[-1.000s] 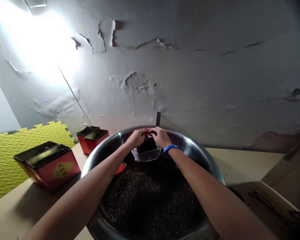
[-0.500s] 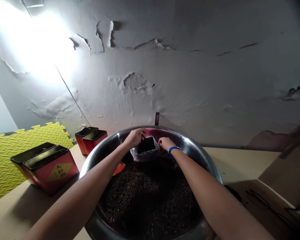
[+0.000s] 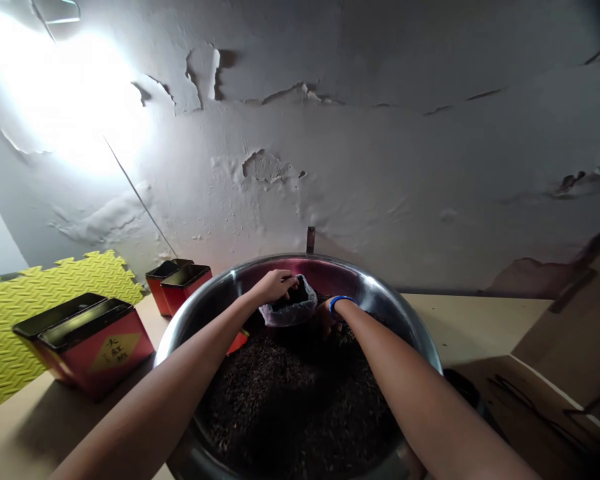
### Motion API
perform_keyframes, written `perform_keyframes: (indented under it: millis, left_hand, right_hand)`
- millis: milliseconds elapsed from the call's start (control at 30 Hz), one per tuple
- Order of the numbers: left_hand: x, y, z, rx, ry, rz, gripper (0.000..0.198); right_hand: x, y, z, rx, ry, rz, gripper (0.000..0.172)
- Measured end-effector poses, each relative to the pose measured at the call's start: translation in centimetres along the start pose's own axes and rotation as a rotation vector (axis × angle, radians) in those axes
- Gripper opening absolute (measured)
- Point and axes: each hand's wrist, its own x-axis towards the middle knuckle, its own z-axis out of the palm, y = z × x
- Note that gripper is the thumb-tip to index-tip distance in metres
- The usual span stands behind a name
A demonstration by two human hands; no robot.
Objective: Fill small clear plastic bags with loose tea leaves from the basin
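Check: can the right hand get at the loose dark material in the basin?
Probably yes: the right hand is inside the basin, low beside the plastic-lined container, and nothing visible blocks it from the loose dark material, though deep shadow obscures its lower part.

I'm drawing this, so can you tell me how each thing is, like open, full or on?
Light: on.
Wall: peeling.
Tins: upright, open.
Bowl: partly filled with bits.
Bits: dark, loose.
Bag: open on top.
Left hand: bent, at the bag's mouth.
Right hand: low over the bits, shadowed.
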Motion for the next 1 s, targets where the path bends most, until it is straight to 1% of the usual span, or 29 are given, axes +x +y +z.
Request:
perform_keyframes:
  millis: [33,100,167,200,233,300,367,467,533,600,667,733,800,867,1000]
  left_hand:
    - [0.0,0.0,0.0,-0.015,-0.008,-0.015,0.027]
    - [0.2,-0.3,0.0,-0.049,-0.008,-0.06,0.026]
    - [0.3,-0.5,0.0,-0.055,0.012,-0.086,0.025]
    - [0.3,-0.5,-0.1,-0.044,0.026,-0.078,0.025]
    - [0.3,-0.5,-0.1,-0.025,0.041,-0.059,0.025]
    - [0.2,-0.4,-0.3,0.024,0.073,-0.013,0.024]
    - [0.1,-0.2,-0.6,0.071,0.11,0.019,0.023]
    - [0.0,0.1,-0.9,0.139,0.181,0.035,0.023]
    - [-0.1,0.2,-1.1,0.176,0.234,0.041,0.023]
    - [-0.1,0.3,-1.3,0.206,0.275,0.054,0.025]
    - [-0.1,0.3,-1.5,0.225,0.292,0.074,0.027]
    - [-0.2,0.3,-1.6,0.244,0.301,0.087,0.028]
    - [-0.1,0.2,-1.7,0.268,0.305,0.078,0.028]
    - [-0.1,0.0,-1.7,0.289,0.301,0.057,0.027]
    - [0.0,-0.4,-1.8,0.294,0.289,0.073,0.025]
  right_hand:
    - [0.0,0.0,-0.2,-0.004,-0.056,0.024,0.018]
    - [0.1,-0.1,-0.7,-0.019,-0.207,0.084,0.013]
    - [0.5,-0.1,-1.3,-0.035,-0.29,0.123,0.007]
    - [0.8,-0.1,-1.6,-0.043,-0.282,0.131,0.009]
    - [1.2,-0.2,-1.9,-0.048,-0.233,0.13,0.012]
    - [1.9,-0.5,-2.6,-0.057,-0.095,0.129,0.018]
    - [2.5,-1.3,-3.3,-0.03,0.07,0.107,0.021]
    - [2.7,-3.3,-4.1,0.08,0.269,0.013,0.02]
    - [2.3,-4.8,-4.4,0.148,0.343,-0.069,0.021]
    - [1.8,-6.2,-4.4,0.191,0.347,-0.174,0.021]
    - [1.2,-7.2,-4.1,0.207,0.278,-0.269,0.022]
    - [0.8,-7.7,-3.6,0.191,0.185,-0.325,0.026]
    - [0.5,-7.8,-3.1,0.155,0.12,-0.348,0.028]
    - [0.4,-7.7,-2.8,0.119,0.087,-0.358,0.027]
    - [0.5,-7.3,-2.6,0.087,0.099,-0.357,0.024]
